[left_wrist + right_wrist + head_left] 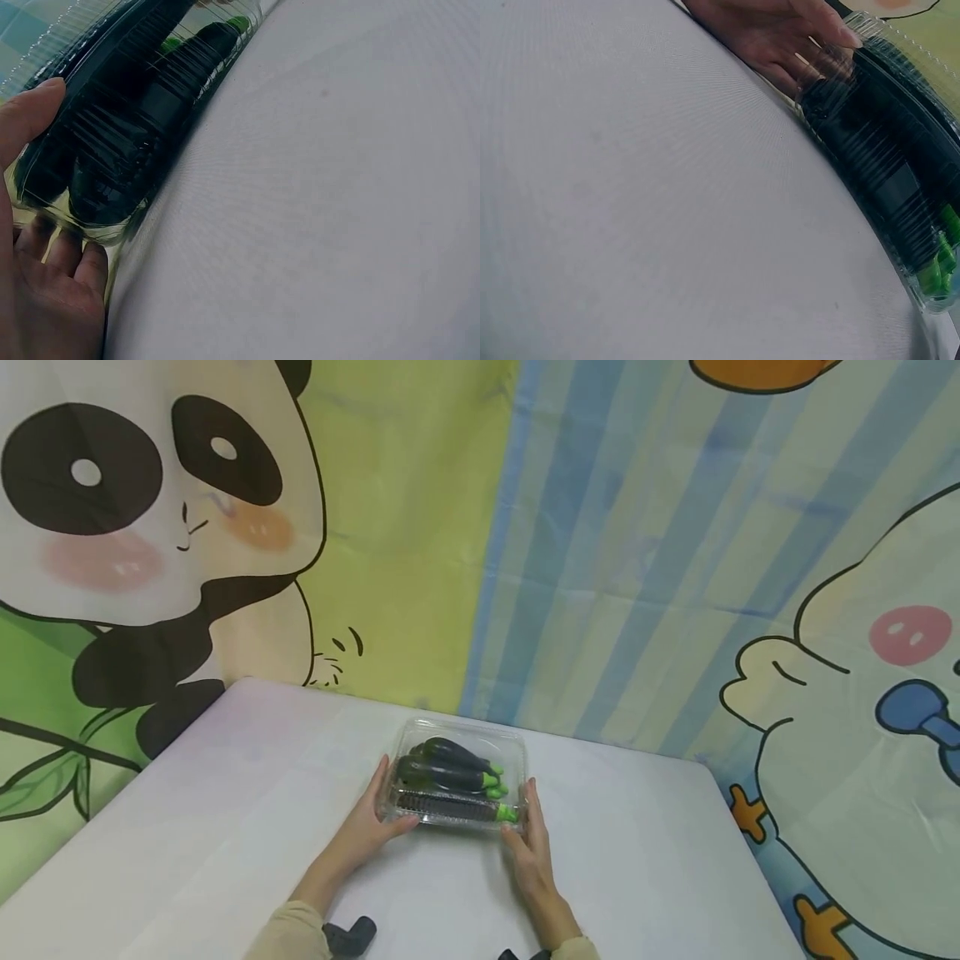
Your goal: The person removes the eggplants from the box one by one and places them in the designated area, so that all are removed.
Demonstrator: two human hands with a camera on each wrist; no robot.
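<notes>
Clear plastic container, loaded with dark eggplants, was positioned near the far edge of the white table, between the two hands. Whether its base bore fully on the tabletop could not be told.

The left hand gripped the left end, thumb over the near corner and fingers against the end wall. The right hand pinched the right end, thumb at the near corner and fingers along the side.

The step in hand was judged to be a two-handed steadying hold. Equal, light pressure at both ends was advisable: the thin walls would probably flex under a hard squeeze, and tilting could let the load slide.

Beyond the far edge stood the printed backdrop, which limited movement that way. Wider working room lay left, right and toward the person.
</notes>
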